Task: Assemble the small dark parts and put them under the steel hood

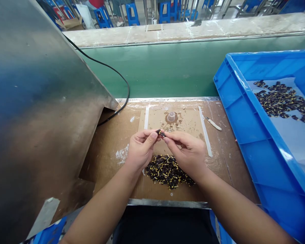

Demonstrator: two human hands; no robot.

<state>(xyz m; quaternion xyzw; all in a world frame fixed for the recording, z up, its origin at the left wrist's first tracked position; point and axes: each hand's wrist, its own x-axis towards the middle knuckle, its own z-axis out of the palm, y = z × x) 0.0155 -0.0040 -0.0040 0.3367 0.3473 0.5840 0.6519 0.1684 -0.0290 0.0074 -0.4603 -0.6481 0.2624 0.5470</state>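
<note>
Above the cardboard-covered bench my left hand pinches a small black-and-yellow piece between thumb and fingers. My right hand meets it from the other side, thumb and forefinger closed on a small dark piece at the same spot. Whether these are one part or two touching parts I cannot tell. Just below the hands lies a heap of small black-and-yellow pieces, partly covered by my right hand. Beyond the fingertips stands a small clear cup on a stained cardboard sheet.
A blue crate at the right holds more dark pieces on white sheeting. A white-handled knife-like tool lies near it. A large metal housing rises at the left, with a black cable beside it. Behind runs a green belt.
</note>
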